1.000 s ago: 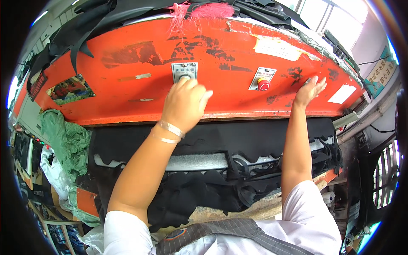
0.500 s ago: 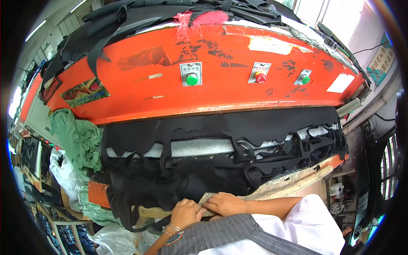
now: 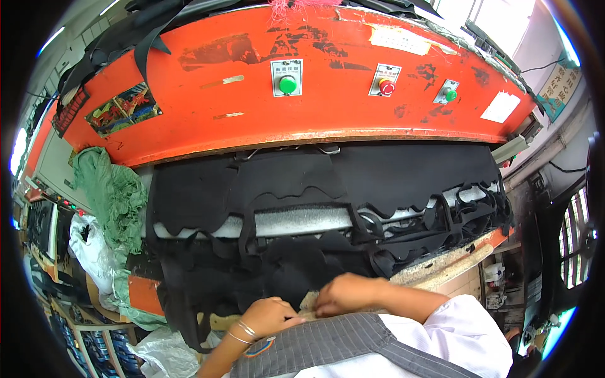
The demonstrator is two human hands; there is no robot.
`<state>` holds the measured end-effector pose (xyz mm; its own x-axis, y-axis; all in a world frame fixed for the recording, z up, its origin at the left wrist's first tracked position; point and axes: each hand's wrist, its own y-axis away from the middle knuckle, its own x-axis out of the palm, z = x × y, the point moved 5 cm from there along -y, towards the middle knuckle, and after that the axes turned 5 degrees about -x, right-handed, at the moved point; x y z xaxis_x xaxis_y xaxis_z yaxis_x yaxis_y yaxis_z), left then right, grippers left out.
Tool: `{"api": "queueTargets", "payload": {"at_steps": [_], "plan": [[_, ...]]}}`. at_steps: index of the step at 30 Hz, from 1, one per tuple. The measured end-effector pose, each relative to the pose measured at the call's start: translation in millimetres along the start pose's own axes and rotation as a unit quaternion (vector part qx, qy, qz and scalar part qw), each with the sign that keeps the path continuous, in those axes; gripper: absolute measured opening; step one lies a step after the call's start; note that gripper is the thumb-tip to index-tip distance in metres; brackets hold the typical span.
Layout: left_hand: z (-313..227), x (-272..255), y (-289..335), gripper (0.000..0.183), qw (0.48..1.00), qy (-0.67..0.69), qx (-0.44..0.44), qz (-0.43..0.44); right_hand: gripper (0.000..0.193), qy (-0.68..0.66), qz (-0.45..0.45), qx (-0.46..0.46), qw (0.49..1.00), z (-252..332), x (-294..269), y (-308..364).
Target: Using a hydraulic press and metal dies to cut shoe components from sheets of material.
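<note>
Cut-out black sheet material (image 3: pixel 283 179) covers the bed below the orange machine beam, with a ragged skeleton of black scrap (image 3: pixel 220 271) hanging along its front. At the near edge, my left hand (image 3: pixel 268 315) is closed, fingers curled down beside the pale bench edge (image 3: pixel 309 305); whatever they hold is hidden. My right hand (image 3: pixel 350 295), slightly smeared, is just to the right, its fingers bent downward and closed, their contents hidden by the hand and the striped apron (image 3: pixel 321 340).
The orange beam (image 3: pixel 220 126) spans the far side, bearing a green button (image 3: pixel 287 84), a red button (image 3: pixel 386 87) and a smaller green button (image 3: pixel 450 95). Green sacking (image 3: pixel 113 195) hangs at the left, above white plastic bags (image 3: pixel 94 264). A pale rail (image 3: pixel 441 268) edges the front right.
My right hand has lifted slightly and shifted right, parting from my left hand. The view has tipped downward, so the beam sits higher and bent metal pieces show beneath it.
</note>
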<state>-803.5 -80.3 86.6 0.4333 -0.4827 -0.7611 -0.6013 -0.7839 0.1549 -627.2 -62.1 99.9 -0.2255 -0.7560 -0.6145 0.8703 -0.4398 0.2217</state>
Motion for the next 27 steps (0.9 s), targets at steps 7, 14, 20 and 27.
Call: {"api": "queueTargets", "payload": {"at_steps": [7,14,20,27], "plan": [[110,-154,-149,0.015,0.942,0.057,-0.025,-0.330,0.018,0.288,-0.474,0.124,0.823,-146,-196,-14],[218,-164,-239,0.020,0.944,-0.079,-0.069,-0.314,0.016,0.297,-0.379,0.238,0.844,-221,-206,-72],[227,-150,-246,0.015,0.927,-0.067,-0.050,-0.366,0.011,0.329,-0.513,0.123,0.783,-229,-199,-72],[234,-156,-259,0.015,0.910,-0.003,-0.009,-0.414,0.009,0.268,-0.528,0.115,0.798,-243,-216,-71]]}}
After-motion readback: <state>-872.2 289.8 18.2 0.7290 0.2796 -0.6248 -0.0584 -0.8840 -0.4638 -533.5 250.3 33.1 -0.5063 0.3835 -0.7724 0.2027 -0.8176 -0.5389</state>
